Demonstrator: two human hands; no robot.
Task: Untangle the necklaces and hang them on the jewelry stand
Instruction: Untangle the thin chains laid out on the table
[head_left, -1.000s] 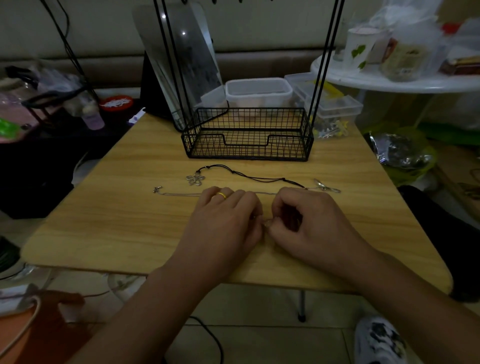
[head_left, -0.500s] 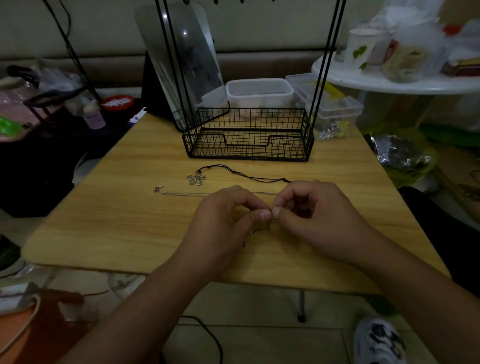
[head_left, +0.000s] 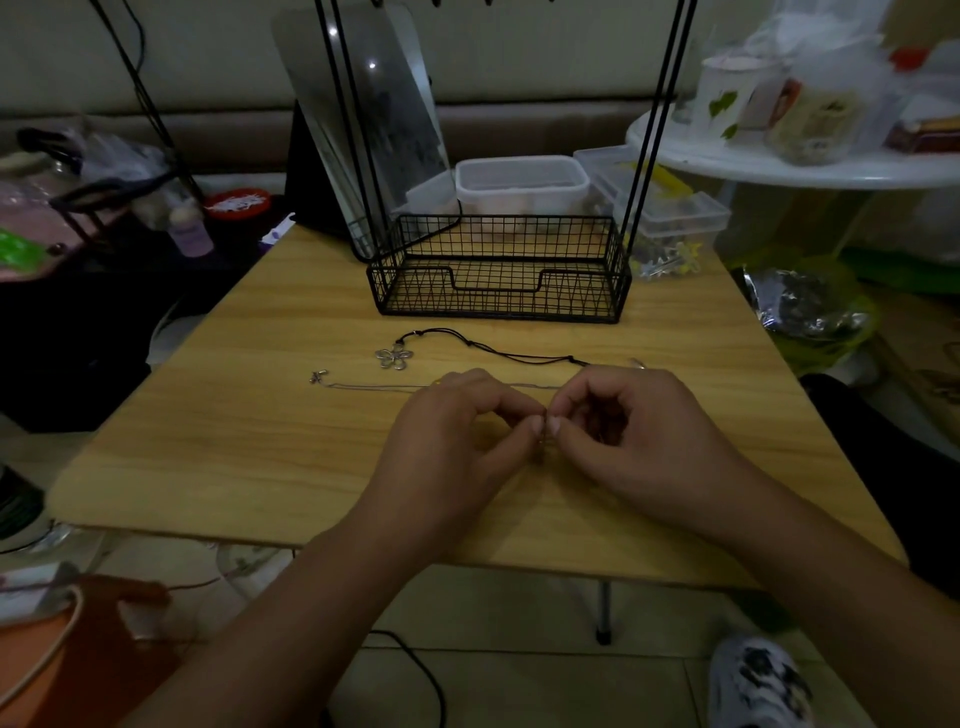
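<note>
Head view: our left hand (head_left: 457, 436) and right hand (head_left: 639, 436) meet fingertip to fingertip, curled, pinching a thin chain (head_left: 374, 386) just in front of the jewelry stand (head_left: 498, 280). The black cord necklace (head_left: 467, 345) lies between chain and stand.

Your left hand (head_left: 457, 436) and right hand (head_left: 639, 436) are meeting fingertip to fingertip at mid-frame over the worktop (head_left: 249, 447). Just above them the chain necklace (head_left: 374, 386) is lying, above it the cord necklace (head_left: 498, 351), and the jewelry stand (head_left: 498, 280) is sitting at upper centre.
</note>
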